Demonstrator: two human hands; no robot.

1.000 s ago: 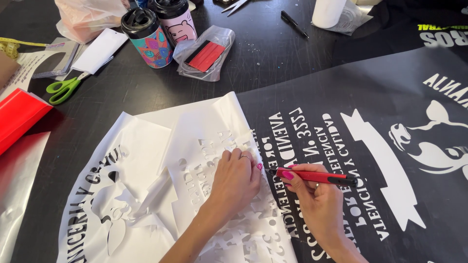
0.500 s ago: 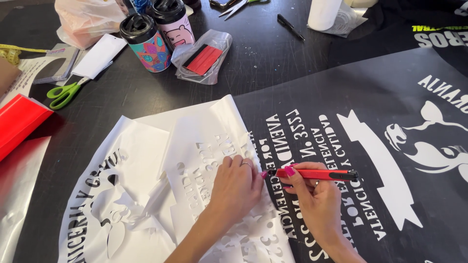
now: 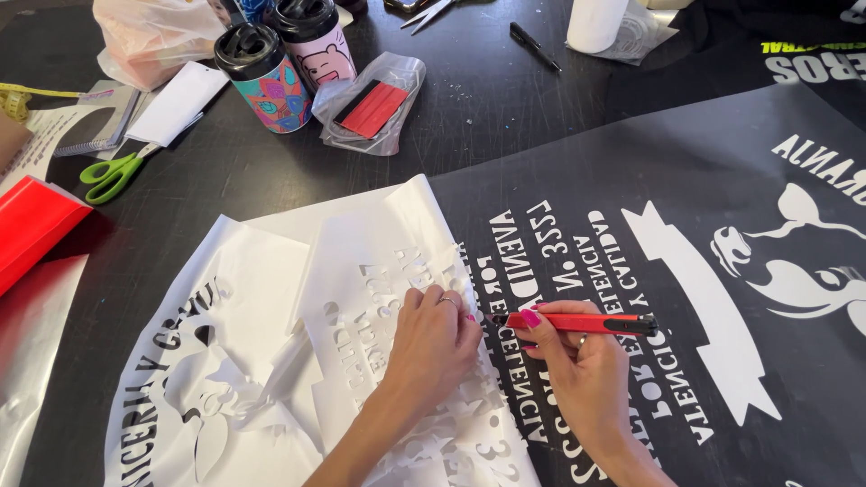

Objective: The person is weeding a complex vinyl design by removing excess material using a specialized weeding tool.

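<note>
A black sheet point(image 3: 686, 207) with white cut lettering and a dog figure lies on the dark table. A peeled-back white film point(image 3: 361, 261) with letter-shaped holes is folded over to its left. My left hand point(image 3: 433, 347) pinches the edge of this white film where it meets the black sheet. My right hand point(image 3: 577, 370) grips a red craft knife point(image 3: 582, 322), held nearly level, its tip pointing left at the film's edge beside my left fingers.
At the back stand two lidded tumblers point(image 3: 266, 77), a clear bag with a red card point(image 3: 370, 104), green scissors point(image 3: 113, 176), a black pen point(image 3: 534, 45) and a white roll point(image 3: 595, 22). A red sheet point(image 3: 32, 230) lies at the left edge.
The view has shifted slightly. Both hands have stayed at the film's edge, with the knife tip drawn a little closer to my left fingers.
</note>
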